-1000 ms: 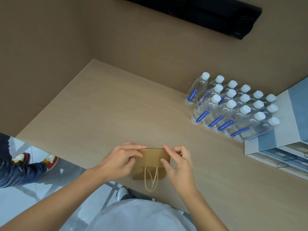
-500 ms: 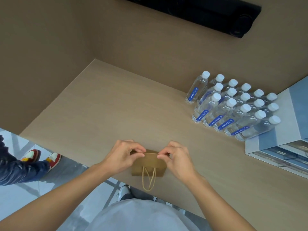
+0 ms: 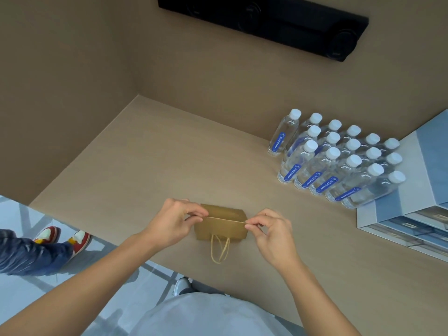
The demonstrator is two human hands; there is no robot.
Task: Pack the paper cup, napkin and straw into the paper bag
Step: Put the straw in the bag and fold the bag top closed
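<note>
A small brown paper bag [image 3: 220,229] lies near the front edge of the beige counter [image 3: 169,166], its twine handles hanging toward me. My left hand [image 3: 172,221] pinches the bag's top edge at its left corner. My right hand [image 3: 269,229] pinches the same edge at the right corner. The edge is stretched taut between them, and the mouth looks slightly parted. No paper cup, napkin or straw shows in this view.
Several clear water bottles [image 3: 334,158] with white caps stand grouped at the back right. Blue and white boxes [image 3: 412,200] are stacked at the right edge. Walls close the counter at the back and left. Another person's legs and shoes [image 3: 60,238] stand on the floor at left.
My hands went from resting flat on the bag to pinching its top edge. They then moved apart, pulling that edge taut.
</note>
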